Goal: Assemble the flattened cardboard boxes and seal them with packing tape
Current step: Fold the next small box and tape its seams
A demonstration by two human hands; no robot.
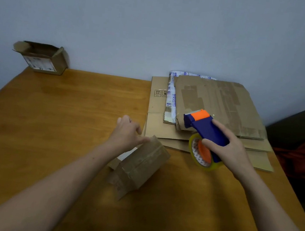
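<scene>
Nearest to you, a small box [141,167] lies on the worktop [55,125]. It is folded into shape and tipped on one side, and a glossy strip runs along its upper seam. I judge this strip to be packing tape, so this box looks sealed on that face. Its other faces are hidden, and I cannot tell if they are closed.

Your left grip [128,131] is at the far top corner of the small box. Its fingers are relaxed, and one fingertip touches the cardboard edge without closing around it. To the right of the small box, and a little farther, your right grip [231,150] is wrapped around the blue handle of the tape dispenser [207,127]. The tape roll [199,156] hangs under it, and the orange head points away from you. The dispenser is apart from the small box, so no tape is being laid now.

Behind the small box and to its right lies a stack of flattened cardboard [223,103] of several sheets, none yet raised. Far to the left of the small box, against the wall, an open box [42,59] stands with its top flaps up and not taped.

So I think one box is nearly finished, one is half done, and the stack is all left.
</scene>
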